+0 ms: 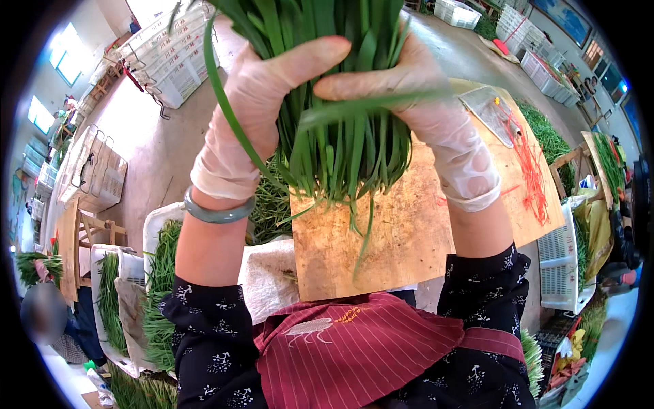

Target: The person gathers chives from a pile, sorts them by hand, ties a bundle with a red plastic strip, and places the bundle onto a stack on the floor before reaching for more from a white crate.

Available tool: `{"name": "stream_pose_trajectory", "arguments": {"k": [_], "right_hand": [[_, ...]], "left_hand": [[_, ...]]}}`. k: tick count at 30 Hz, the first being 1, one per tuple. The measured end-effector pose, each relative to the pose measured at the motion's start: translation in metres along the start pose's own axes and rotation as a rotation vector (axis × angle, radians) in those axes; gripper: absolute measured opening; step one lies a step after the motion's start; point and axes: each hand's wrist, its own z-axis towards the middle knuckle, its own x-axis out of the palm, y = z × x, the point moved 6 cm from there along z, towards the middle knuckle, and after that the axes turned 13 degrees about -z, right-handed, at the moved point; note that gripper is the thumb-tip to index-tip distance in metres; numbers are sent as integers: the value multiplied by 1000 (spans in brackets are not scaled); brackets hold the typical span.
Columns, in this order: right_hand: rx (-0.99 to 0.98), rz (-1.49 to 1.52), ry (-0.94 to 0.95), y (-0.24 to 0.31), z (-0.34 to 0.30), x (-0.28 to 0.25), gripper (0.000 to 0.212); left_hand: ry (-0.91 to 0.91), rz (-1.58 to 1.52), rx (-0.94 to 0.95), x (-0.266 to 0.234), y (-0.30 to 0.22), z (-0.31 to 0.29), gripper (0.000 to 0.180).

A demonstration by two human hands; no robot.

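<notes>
Both hands, in thin translucent gloves, hold up a thick bunch of long flat green leaves (344,146), which look like garlic chives. My left hand (272,82) wraps its left side, the thumb lying across the front. From the right, my right hand (402,78) grips the same bunch, its thumb pointing toward the other. The cut or lower ends hang down over a wooden board (375,238), and a few loose leaves stick out. One blurred leaf crosses in front of my right wrist. The fingers behind the bunch are hidden.
Red ties (531,170) and a clear plastic tray (489,112) lie on the board's right side. White crates of greens (112,252) stand at left, another crate (558,266) at right. Stacked white crates (170,65) stand farther off. A person (51,317) is at the far left.
</notes>
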Motion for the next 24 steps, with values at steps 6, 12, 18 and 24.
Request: {"name": "stream_pose_trajectory", "arguments": {"k": [6,12,18,24], "right_hand": [[156,19,-23,4,-27,-23,83],[415,91,119,-50,-56,-18,79],[185,-103,137,-40,-35,-1,54],[339,89,70,-38,-48,10,84]], "left_hand": [[235,679,240,20,-7,-6,47],[54,322,-45,-17,51,-9,48],[39,529,120,-4,42,-4,43],[-74,209,104,-3,43,-24,55]]}}
